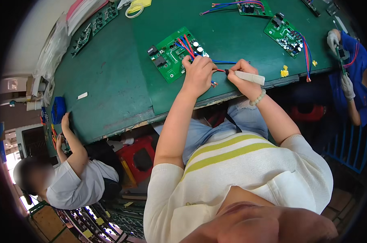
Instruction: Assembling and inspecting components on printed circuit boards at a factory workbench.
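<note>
Holding tool (250, 77) (right hand (245, 82) curled)

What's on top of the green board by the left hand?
Black blocks, white round parts and red and blue wires. The left hand hides part of the green board.

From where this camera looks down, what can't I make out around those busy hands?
In the head view:
- Left hand: its exact grip on the red wire, hidden by its own fingers.
- White stick-like tool in the right hand: its kind; the end by the wire is too small.
- Nearest green board: partly covered by the left hand and wires.
- Farther green board: cut off by the upper edge.
</note>
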A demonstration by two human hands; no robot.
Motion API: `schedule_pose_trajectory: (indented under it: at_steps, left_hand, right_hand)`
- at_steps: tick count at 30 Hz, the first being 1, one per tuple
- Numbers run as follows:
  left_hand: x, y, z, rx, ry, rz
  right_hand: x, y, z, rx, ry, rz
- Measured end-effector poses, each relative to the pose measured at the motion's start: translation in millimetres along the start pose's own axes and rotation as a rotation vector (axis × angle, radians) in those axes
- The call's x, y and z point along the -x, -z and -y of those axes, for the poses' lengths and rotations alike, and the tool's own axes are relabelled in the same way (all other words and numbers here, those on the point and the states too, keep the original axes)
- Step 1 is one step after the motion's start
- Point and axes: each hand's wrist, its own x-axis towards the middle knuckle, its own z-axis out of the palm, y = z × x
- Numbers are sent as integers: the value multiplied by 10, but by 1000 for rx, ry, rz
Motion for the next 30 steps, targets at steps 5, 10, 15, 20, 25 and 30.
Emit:
schedule_pose_trajectory:
  at_steps: [5,10,15,20,25,30]
  left_hand:
    - [-20,-35,10,7,-1,-31]
    - [-28,-20,12,-21,-8,-20]
    - [-5,-26,8,-13,6,-18]
    - [-22,-20,-13,-94,-12,-14]
    - [-14,-43,-33,-155,12,19]
    - [-5,-42,-57,-188,40,46]
  right_hand:
    - [-17,6,25,7,24,-119]
    - [-35,8,25,-23,-37,-39]
    - [10,9,10,32,4,-127]
    - [37,-9,44,-83,11,-91]
    - [24,-16,10,76,66,-7]
    - [29,-10,26,88,141,-157]
